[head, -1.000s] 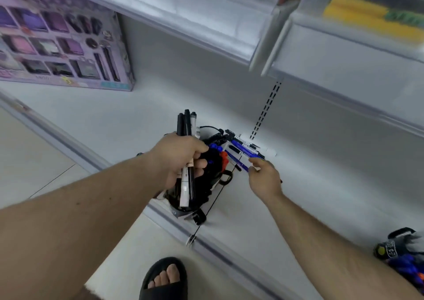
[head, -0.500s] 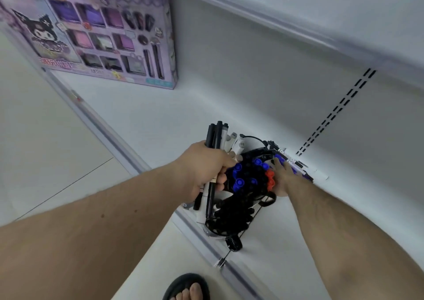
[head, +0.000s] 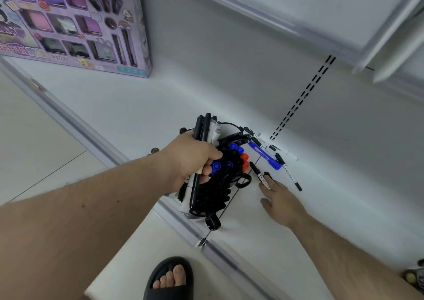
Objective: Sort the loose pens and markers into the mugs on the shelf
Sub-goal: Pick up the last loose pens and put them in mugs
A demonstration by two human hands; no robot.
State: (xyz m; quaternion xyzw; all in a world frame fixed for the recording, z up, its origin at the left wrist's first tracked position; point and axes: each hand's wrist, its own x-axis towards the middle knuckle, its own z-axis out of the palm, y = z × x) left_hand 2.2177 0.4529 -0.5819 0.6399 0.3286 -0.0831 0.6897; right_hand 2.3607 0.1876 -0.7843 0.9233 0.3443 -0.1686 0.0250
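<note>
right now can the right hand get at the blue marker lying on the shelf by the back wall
Probably yes. The right hand lies open on the shelf, fingers on a black pen, and the blue marker lies just past it with nothing standing between them.

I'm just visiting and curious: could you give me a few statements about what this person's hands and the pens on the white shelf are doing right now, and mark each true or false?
1. The left hand grips a bundle of black and white markers. True.
2. The right hand holds a fistful of pens. False: its fingers are stretched out, fingertips at a single black-capped white pen on the white shelf.
3. A blue marker lies loose on the shelf. True.
4. The purple boxed gift set stands right of the pens. False: it stands to the left.
5. The person wears a black open-toed slipper. True.
</note>
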